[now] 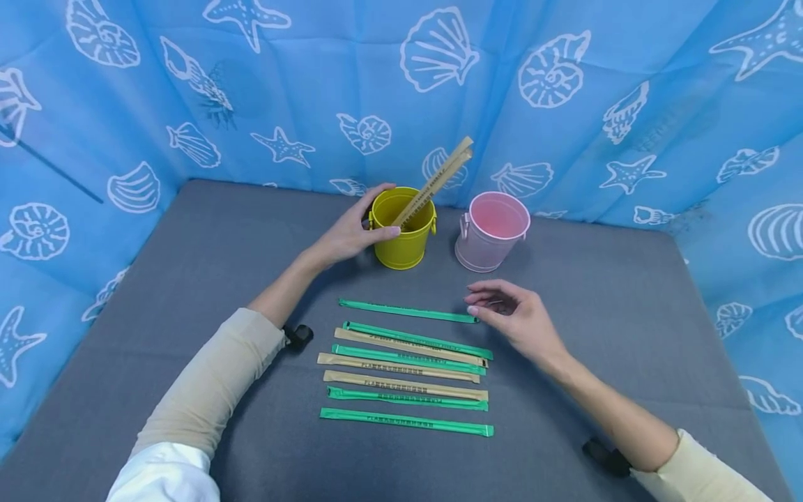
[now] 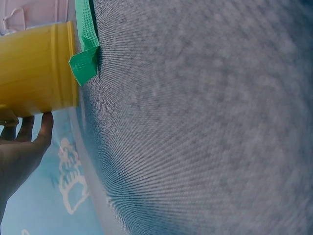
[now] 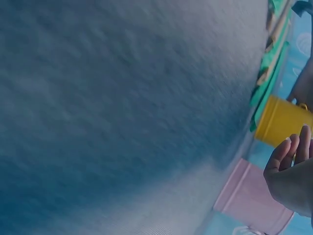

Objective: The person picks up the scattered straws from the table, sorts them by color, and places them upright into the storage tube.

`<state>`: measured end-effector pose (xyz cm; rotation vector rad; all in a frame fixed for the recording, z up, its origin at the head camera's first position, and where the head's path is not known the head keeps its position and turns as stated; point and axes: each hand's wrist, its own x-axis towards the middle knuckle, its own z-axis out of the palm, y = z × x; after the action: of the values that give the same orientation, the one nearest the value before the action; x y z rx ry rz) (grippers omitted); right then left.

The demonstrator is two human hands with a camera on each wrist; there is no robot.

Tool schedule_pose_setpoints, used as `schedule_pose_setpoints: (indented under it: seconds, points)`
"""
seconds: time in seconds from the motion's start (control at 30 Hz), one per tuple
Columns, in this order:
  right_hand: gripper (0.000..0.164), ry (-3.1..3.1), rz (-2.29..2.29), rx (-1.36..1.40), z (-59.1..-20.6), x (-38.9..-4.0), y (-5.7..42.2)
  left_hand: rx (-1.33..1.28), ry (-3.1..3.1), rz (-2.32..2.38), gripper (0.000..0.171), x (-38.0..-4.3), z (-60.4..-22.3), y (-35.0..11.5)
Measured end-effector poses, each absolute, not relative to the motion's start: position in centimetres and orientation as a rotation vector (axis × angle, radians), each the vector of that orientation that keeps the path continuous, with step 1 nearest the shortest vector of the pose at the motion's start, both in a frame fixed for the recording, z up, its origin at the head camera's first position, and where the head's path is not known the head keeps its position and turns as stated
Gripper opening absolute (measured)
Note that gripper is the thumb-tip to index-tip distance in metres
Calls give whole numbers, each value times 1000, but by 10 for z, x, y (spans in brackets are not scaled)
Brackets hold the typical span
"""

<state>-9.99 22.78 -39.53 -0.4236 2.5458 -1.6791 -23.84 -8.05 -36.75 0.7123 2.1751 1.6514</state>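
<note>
My left hand [image 1: 353, 229] holds a small yellow bucket [image 1: 401, 256] from its left side, thumb over the front and fingers round the back. In the left wrist view, fingertips meet the yellow wall. Tan paper-wrapped straws [image 1: 433, 185] lean out of this bucket to the upper right. My right hand [image 1: 517, 315], with loosely bent fingers and nothing in them, hovers by the right end of the farthest green wrapped straw [image 1: 408, 311]. Below that straw lies a row of several green and tan wrapped straws [image 1: 404, 383], printed with dark lettering.
A pink bucket [image 1: 483, 254] with side handles stands right of the yellow one, with no straws showing in it. Grey cloth covers the table [image 1: 602, 300]. A blue curtain [image 1: 351, 77] with white shell prints hangs behind and along both sides.
</note>
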Motion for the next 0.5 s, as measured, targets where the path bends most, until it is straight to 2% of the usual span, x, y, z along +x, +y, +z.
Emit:
schedule_pose_setpoints:
  seconds: [0.23,0.5]
  points:
    - [36,2536,-1635,-421,-404,-90,227,710,2192,1629,77,-238,-366,-80]
    - [28,2556,-1465,-412,-406,-79,225,692,2195,1625,77,-237,-365,-80]
